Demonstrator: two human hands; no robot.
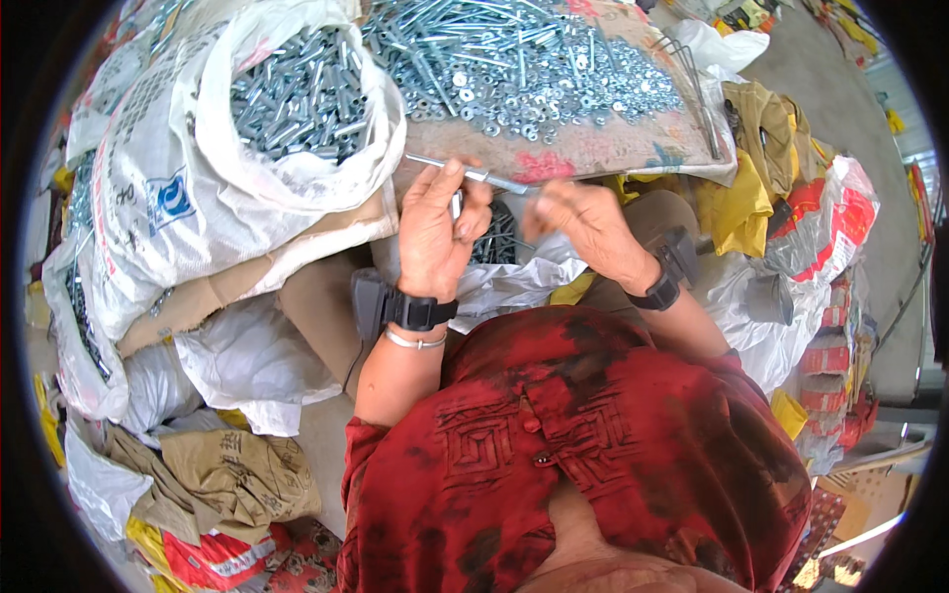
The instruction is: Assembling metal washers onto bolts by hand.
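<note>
My left hand (pixel 440 222) is closed on a long metal bolt (pixel 425 159) with a wider sleeve (pixel 506 183) around it. The bolt lies nearly level and slopes slightly down to the right. Another short metal sleeve (pixel 457 205) shows against the fingers of the same hand. At the bolt's right end, the curled fingers of my right hand (pixel 588 227) press together, partly blurred; whatever small part they cover is hidden. Below and between the hands, a white bag (pixel 534 272) holds several dark metal bolts (pixel 500 237).
A large white woven sack (pixel 138 212) of metal sleeves (pixel 297 94) stands at the left. Beyond my hands, a cloth-covered surface (pixel 583 153) bears loose washers (pixel 539 104) and long bolts (pixel 465 30). Crumpled brown sacking (pixel 237 469) lies lower left, yellow sacking (pixel 741 217) at the right.
</note>
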